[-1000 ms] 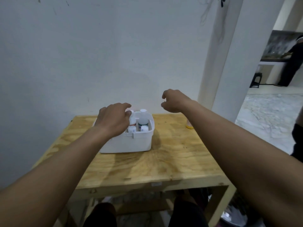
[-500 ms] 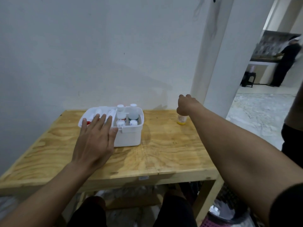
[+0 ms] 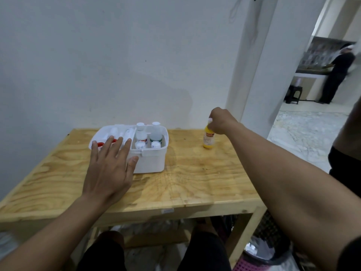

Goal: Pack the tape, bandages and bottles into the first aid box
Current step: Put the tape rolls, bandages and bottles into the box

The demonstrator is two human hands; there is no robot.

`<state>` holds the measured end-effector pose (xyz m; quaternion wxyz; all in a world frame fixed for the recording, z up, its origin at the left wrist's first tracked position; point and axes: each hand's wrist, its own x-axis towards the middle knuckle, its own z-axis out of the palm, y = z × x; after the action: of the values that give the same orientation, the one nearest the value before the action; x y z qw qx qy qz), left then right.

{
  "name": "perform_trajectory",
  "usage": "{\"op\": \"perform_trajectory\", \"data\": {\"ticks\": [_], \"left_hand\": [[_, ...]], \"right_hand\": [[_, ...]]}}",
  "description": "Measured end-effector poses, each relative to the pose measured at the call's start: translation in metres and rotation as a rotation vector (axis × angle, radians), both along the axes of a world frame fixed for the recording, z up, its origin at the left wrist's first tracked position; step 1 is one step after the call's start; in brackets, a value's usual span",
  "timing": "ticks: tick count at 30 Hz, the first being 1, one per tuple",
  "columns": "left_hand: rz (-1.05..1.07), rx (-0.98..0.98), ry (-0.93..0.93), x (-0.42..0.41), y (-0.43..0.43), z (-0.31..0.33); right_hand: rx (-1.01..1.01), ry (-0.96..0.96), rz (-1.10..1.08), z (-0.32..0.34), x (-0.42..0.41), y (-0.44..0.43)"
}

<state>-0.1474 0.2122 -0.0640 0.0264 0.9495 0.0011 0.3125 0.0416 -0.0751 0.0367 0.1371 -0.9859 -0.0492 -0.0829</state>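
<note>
- While left hand (image 3: 109, 169) lay flat, fingers straight and spread, over front-left rim of first aid box (image 3: 152, 163), box sat near back edge of table (image 3: 195, 182), left of centre.
- White bottles (image 3: 141, 136) stood upright in its right compartment.
- Right hand (image 3: 220, 121) had fingers curled round top of yellow bottle (image 3: 208, 139), upright near back-right corner, apart from box.

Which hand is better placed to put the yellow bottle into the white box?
Right. The right hand grips the yellow bottle by its top; the left hand lies open over the near rim of the white box, apart from the bottle.
</note>
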Motion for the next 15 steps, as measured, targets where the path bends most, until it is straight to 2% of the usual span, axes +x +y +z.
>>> {"op": "perform_trajectory", "data": {"ticks": [11, 15], "left_hand": [[0.039, -0.026, 0.030, 0.000, -0.005, 0.004], [0.041, -0.027, 0.053, 0.000, -0.004, 0.004]], "right_hand": [[0.047, -0.051, 0.204, 0.084, -0.049, 0.039], [0.120, -0.072, 0.283, 0.109, -0.067, 0.063]]}}
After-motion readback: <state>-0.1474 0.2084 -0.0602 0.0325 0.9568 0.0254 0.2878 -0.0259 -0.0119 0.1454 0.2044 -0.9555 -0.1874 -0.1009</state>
